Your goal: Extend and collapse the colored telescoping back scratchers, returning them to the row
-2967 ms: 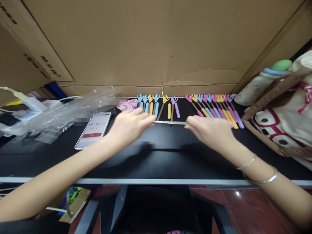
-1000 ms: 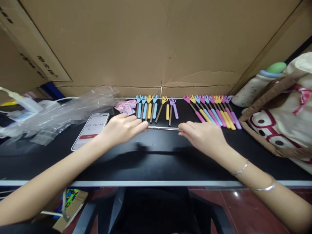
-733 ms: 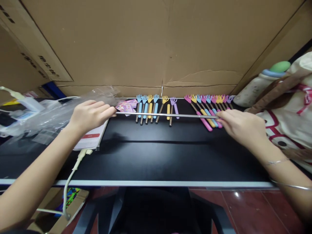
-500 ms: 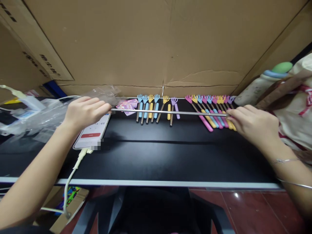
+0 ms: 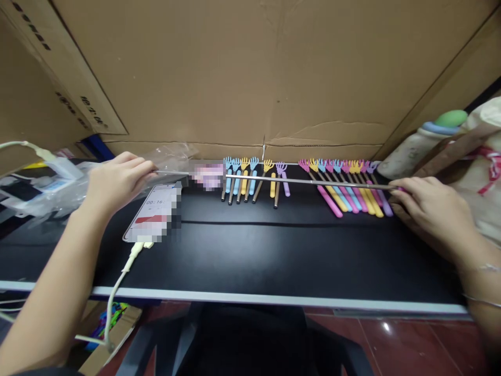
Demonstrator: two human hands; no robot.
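Observation:
A thin telescopic back scratcher rod (image 5: pixel 270 180) stretches level above the black table, between my two hands. My left hand (image 5: pixel 119 180) is closed on its left end, above the phone. Around the right end, where a bit of pink shows, my right hand (image 5: pixel 434 209) is closed; its fingers hide the rest. Behind the rod lie several back scratchers (image 5: pixel 237 180) with hand-shaped heads and bare metal rods, beside loose blue and yellow handle sleeves (image 5: pixel 273 185). Nearer my right hand is a row of back scratchers with coloured handles (image 5: pixel 348 196).
A charging phone (image 5: pixel 151 211) lies at the left, its cable (image 5: pixel 117 282) hanging over the table edge (image 5: pixel 274 297). Clear plastic bags (image 5: pixel 74 193) are behind my left hand. A bottle (image 5: pixel 410 149) and a cloth bag (image 5: pixel 485 177) stand right. Cardboard (image 5: pixel 235 78) walls the back.
My hands have moved farther apart, left hand leftward and right hand rightward. The rod between them has been drawn out longer.

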